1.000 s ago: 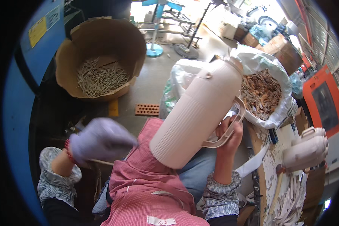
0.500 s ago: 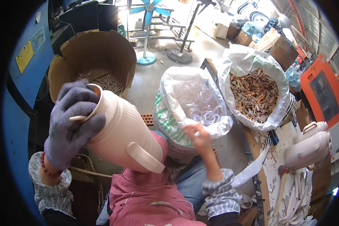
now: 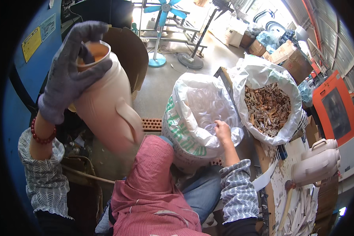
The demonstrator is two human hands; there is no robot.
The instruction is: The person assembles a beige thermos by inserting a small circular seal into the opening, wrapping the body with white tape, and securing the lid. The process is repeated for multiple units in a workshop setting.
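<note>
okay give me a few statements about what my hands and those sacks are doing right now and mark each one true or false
1. The left hand, in a grey glove, grips the open top of a cream jug. True.
2. The right hand is gloved too. False: it is bare.
3. The right hand reaches into the white sack of clear plastic pieces. True.
4. The sack of brown scraps lies tipped over on the floor. False: it stands upright and open.
5. A second cream jug lies at the right. True.
</note>
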